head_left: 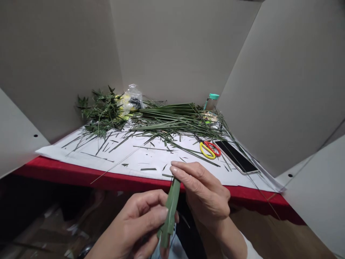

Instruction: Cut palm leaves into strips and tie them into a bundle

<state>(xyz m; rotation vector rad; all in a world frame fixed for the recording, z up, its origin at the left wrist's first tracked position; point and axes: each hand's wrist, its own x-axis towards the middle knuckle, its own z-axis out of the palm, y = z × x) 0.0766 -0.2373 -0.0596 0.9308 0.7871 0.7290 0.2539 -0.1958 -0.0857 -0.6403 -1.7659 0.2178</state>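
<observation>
A folded strip of long green leaf (172, 212) stands tilted in front of me, just off the table's front edge. Its lower part is pinched between the thumb and fingers of my left hand (142, 219). At the strip's upper end is my right hand (203, 190), its fingers stretched forward and pressed together against the leaf; the thumb is hidden behind. A thin leaf end pokes out to the left near the right fingertips. Beyond the hands lie scissors (208, 149) with one yellow and one red handle loop, beside a phone (237, 156) with a dark screen.
A pile of long green leaves (172, 117) covers the back of the white cloth (129, 165). Leafy sprigs (101, 111) and a clear plastic bag (133, 95) are at the back left. A teal-capped bottle (212, 100) stands back right. Leaf scraps are scattered about; grey panels (172, 50) enclose the table.
</observation>
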